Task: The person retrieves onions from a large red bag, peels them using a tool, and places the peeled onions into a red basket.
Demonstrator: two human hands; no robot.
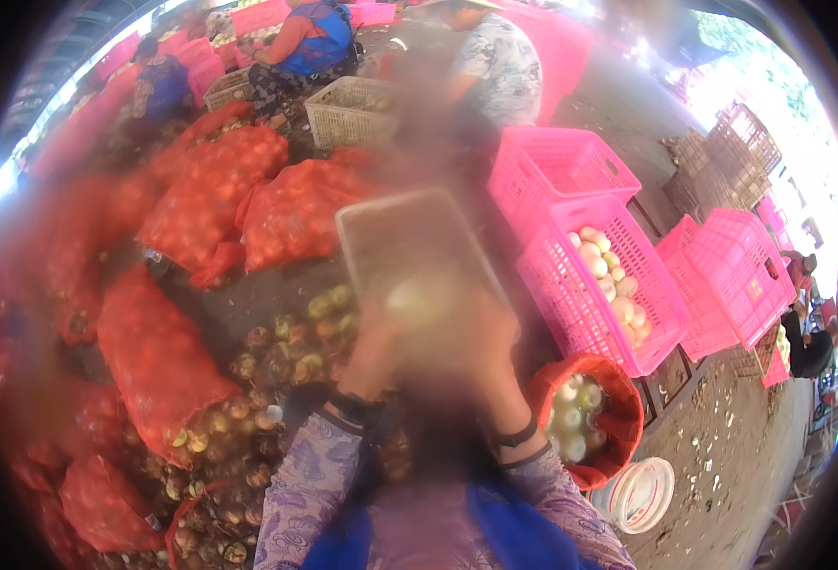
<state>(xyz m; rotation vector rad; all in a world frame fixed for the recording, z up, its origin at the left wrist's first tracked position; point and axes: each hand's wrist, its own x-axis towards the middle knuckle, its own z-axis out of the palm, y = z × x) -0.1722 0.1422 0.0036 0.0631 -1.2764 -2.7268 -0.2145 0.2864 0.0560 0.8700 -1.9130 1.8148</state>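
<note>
The middle of the picture is heavily blurred. My left hand (379, 328) and my right hand (480, 332) meet in front of me around a pale round onion (419, 299). The left hand seems closed on it. The right hand touches it, but its fingers are too smeared to read. Both forearms wear purple patterned sleeves with dark wristbands. Just beyond the hands lies a flat grey-brown tray (409, 237). Unpeeled brownish onions (291, 347) are heaped on the ground under my left arm.
Red mesh sacks of onions (158, 361) crowd the left side. Pink crates (594, 285), one holding peeled pale onions, stand at the right, with a red sack of peeled onions (618, 404) and a white bucket (639, 494) nearer. Other people (495, 66) work beyond.
</note>
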